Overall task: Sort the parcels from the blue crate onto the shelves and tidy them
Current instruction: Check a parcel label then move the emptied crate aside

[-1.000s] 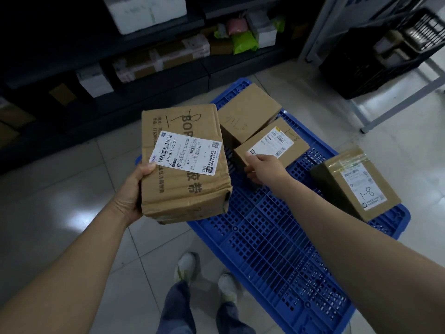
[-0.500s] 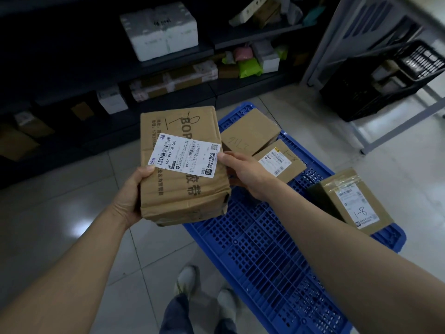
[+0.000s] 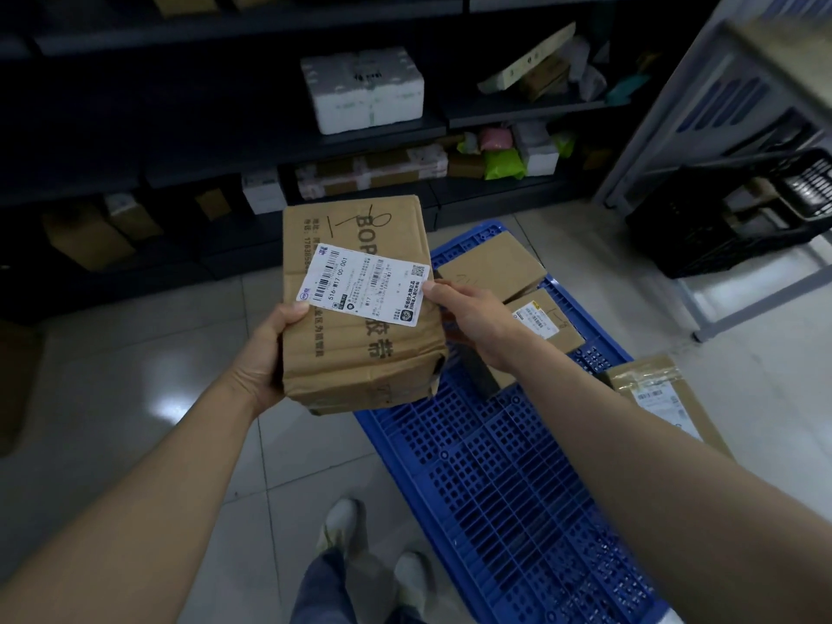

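A brown cardboard parcel [image 3: 355, 349] with a white shipping label is held up above the floor, in front of the dark shelves [image 3: 225, 141]. My left hand [image 3: 270, 353] grips its left side, thumb on top. Gripping its right edge is my right hand [image 3: 472, 317], thumb at the label's corner. Below lies the blue crate [image 3: 495, 479], flat on the floor. Two cardboard parcels [image 3: 486, 263] [image 3: 549, 322] sit at its far end, and a third [image 3: 662, 403] leans at its right edge.
The shelves hold a white foam box [image 3: 364, 90], taped cartons, a green bag [image 3: 502, 166] and small boxes. A black crate [image 3: 738, 218] sits under a grey rack [image 3: 702, 141] on the right. My shoes [image 3: 342, 524] stand on the tiled floor by the blue crate.
My right hand left the labelled parcel in the crate and came up to grip the right edge of the held parcel. My view rose toward the shelves.
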The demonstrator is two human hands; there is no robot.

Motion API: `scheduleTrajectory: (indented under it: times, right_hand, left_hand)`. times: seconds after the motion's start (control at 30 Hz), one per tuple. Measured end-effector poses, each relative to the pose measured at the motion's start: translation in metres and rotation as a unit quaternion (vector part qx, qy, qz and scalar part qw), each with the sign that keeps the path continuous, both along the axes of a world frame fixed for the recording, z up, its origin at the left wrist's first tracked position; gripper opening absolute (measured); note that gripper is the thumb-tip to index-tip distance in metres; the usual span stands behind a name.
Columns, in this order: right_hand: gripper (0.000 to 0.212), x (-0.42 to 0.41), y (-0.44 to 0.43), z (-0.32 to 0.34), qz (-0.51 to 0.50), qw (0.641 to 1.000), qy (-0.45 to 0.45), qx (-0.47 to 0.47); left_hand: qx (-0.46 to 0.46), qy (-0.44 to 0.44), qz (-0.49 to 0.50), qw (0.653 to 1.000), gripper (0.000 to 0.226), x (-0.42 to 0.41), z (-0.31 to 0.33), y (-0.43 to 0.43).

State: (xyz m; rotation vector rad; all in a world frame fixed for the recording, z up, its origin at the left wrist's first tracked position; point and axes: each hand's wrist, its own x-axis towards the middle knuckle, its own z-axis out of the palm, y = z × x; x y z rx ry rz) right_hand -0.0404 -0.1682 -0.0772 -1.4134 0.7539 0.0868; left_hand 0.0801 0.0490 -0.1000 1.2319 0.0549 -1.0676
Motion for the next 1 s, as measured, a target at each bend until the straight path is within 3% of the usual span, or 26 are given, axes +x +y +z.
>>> scheduleTrajectory:
  times: [0.2,0.33,0.6,1.0]
  right_hand:
    - [0.032,0.000,0.009,0.034,0.011,1.000,-0.012,-0.016]
    - [0.031,0.004,0.018,0.063,0.023,0.999,-0.030,-0.031]
    - [0.027,0.038,0.059,0.112,0.040,0.995,-0.058,-0.065]
    - [0.019,0.108,0.152,0.155,0.076,0.991,-0.105,-0.039]
  left_hand:
    - [-0.021,-0.003,0.012,1.000,0.048,-0.005,0.028,0.008]
    - [-0.027,-0.027,0.034,0.999,0.066,-0.002,0.046,0.019]
    - [-0.062,-0.064,0.071,0.993,0.081,0.021,0.088,0.060]
    - [-0.106,-0.099,0.138,0.980,0.081,0.072,0.130,0.164]
